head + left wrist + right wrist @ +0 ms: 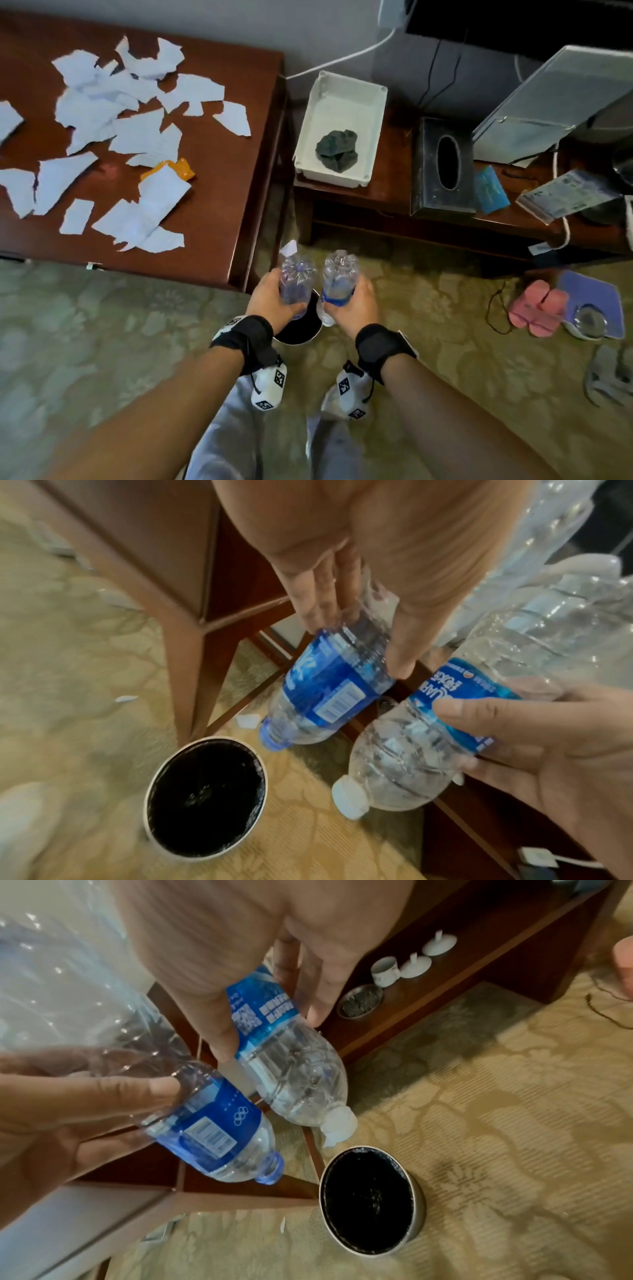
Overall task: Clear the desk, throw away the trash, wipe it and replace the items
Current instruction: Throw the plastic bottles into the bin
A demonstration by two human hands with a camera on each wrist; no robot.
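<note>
Head, hands: left hand [270, 301] wraps the blue-capped bottle [296, 277]; right hand [356, 305] wraps the white-capped bottle [339, 277]. The bottles are side by side, bases up.
Head, bin: bin [305, 329] stands on the carpet under both hands, mostly hidden by them.
Head, desk: desk [219, 192] to the left, strewn with paper scraps [137, 137] and an orange wrapper [178, 169].
Head, surroundings: white tray [342, 99] holds a dark cloth [337, 149], with a tissue box [431, 171] beside it. Pink slippers [537, 305] lie on the floor to the right.
Left wrist, grip: fingers and thumb close round the blue label. The cap tilts down, above the bin and near its rim. The desk leg [185, 669] stands just behind the bin.
Right wrist, grip: thumb and fingers clasp the labelled part. The white cap hangs just over the bin rim, apparently not touching; the view is blurred.
Right wrist, behind: cups [385, 970] and a metal dish [359, 1001] sit on a low shelf.
</note>
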